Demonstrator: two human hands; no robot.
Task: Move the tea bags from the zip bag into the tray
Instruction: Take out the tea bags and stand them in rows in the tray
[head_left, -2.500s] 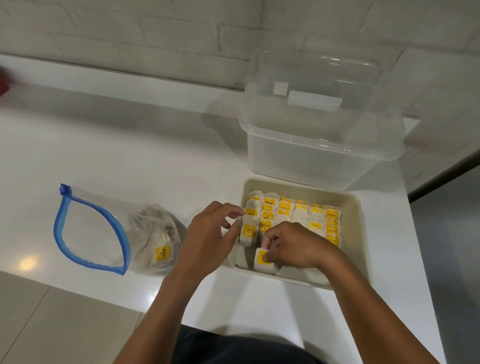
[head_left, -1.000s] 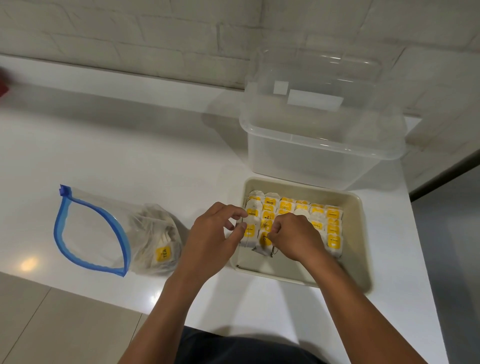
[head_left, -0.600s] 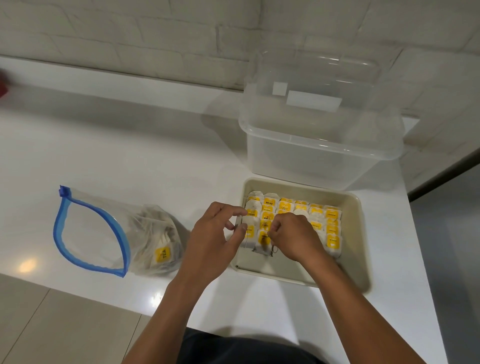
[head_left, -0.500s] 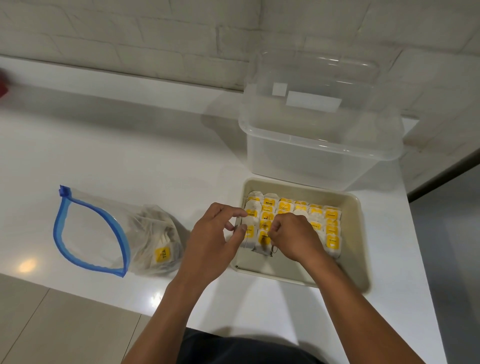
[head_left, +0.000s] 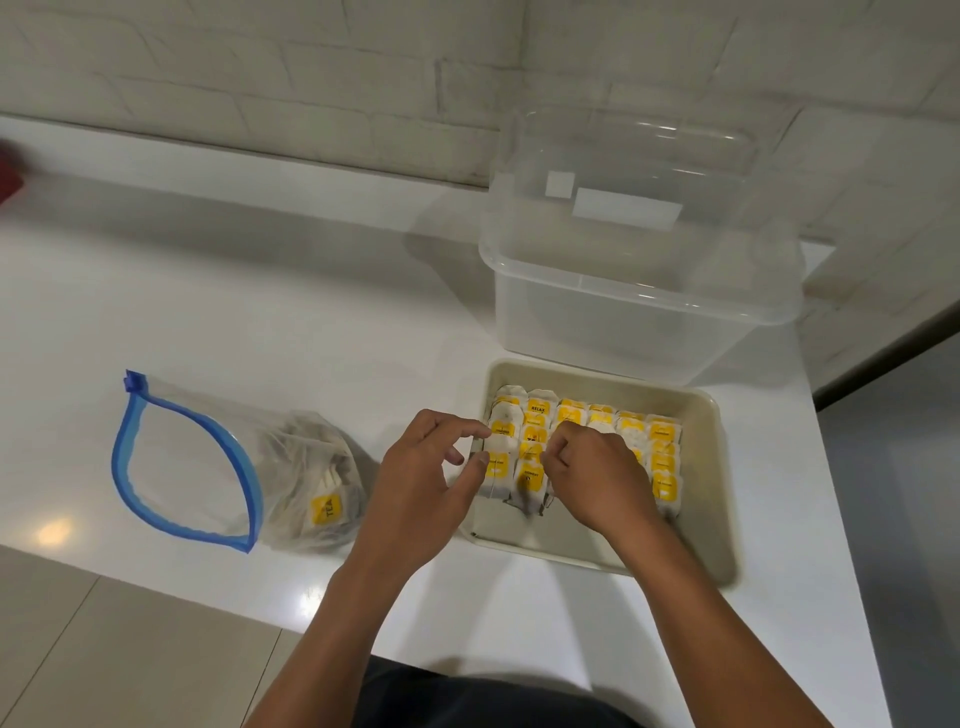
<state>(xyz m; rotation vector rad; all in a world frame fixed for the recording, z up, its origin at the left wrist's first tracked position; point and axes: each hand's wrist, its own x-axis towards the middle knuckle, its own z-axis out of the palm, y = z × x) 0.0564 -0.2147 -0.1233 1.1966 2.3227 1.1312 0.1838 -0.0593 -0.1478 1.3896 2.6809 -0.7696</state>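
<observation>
A beige tray (head_left: 707, 467) sits on the white counter and holds several rows of upright tea bags (head_left: 571, 415) with yellow tags. My left hand (head_left: 421, 483) is at the tray's left edge; its thumb and forefinger pinch the left column of bags. My right hand (head_left: 597, 478) is curled over the front of the rows, fingertips holding the front tea bag (head_left: 531, 475) of the second column. The zip bag (head_left: 192, 467) with a blue zipper lies open to the left, with more tea bags (head_left: 319, 493) bunched in its right end.
A large clear plastic container (head_left: 639, 296) stands just behind the tray, against the brick wall. The counter's front edge runs below the zip bag, with tiled floor (head_left: 104, 649) beyond. A red object (head_left: 8, 182) shows at the far left edge.
My right hand has carried a tea bag from the tray's front edge up against the front of the rows. Over the last second both hands have stayed nearly still.
</observation>
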